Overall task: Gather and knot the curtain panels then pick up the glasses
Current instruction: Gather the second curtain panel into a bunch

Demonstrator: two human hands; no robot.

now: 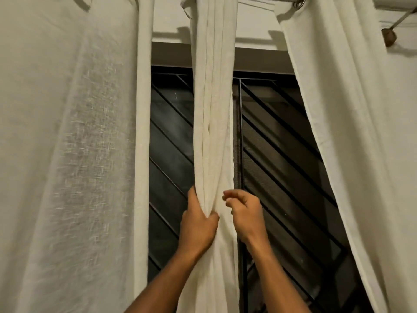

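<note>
Three cream curtain panels hang before a dark window. The middle curtain panel (213,114) is bunched into a narrow column of folds. My left hand (198,222) grips that bunch from its left side, fingers dug into the cloth. My right hand (244,213) is at the panel's right edge with its fingers curled; whether it pinches the cloth is unclear. The left curtain panel (67,143) hangs wide and flat. The right curtain panel (365,132) slants down to the right. No glasses are in view.
Behind the curtains is a dark window (282,154) with a black metal grille of diagonal bars. The curtain rod (300,3) runs along the top, and a bracket with a brown end knob (389,37) sticks out at the upper right.
</note>
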